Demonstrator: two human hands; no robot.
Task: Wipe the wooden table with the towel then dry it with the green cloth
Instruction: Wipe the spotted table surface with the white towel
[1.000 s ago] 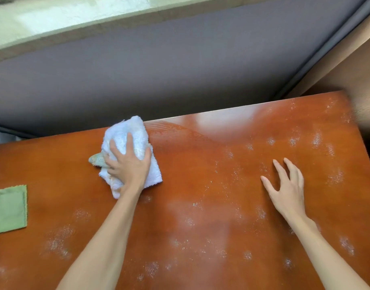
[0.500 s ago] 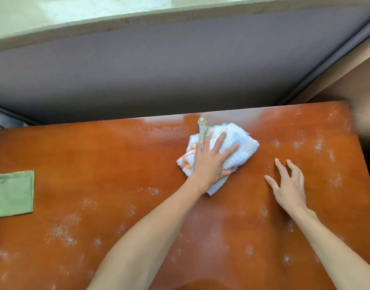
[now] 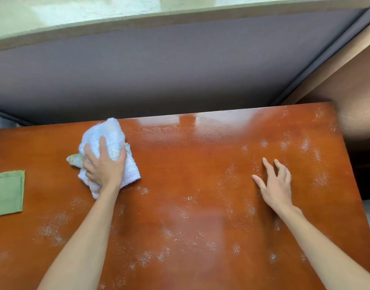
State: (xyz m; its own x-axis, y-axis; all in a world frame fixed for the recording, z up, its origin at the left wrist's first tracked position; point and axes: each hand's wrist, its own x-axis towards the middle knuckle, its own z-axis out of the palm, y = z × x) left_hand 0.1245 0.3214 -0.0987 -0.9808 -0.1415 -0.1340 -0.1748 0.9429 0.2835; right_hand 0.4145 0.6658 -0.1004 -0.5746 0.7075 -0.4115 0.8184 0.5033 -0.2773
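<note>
A reddish-brown wooden table (image 3: 190, 176) fills the lower view, speckled with white droplets across the middle, right and near side. My left hand (image 3: 104, 166) presses down on a bunched white towel (image 3: 108, 135) at the table's far left, fingers wrapped over it. A patterned corner of the towel sticks out to the left. My right hand (image 3: 276, 185) rests flat on the table at the right, fingers spread, holding nothing. A folded green cloth (image 3: 7, 192) lies at the left edge, apart from the towel.
A grey padded surface (image 3: 159, 70) runs along behind the table's far edge. A brown wooden panel (image 3: 355, 97) stands at the back right corner. The strip of table along the far edge looks wet and glossy.
My left hand has swept the towel from the table's far middle back to the far left. The right hand has stayed in place.
</note>
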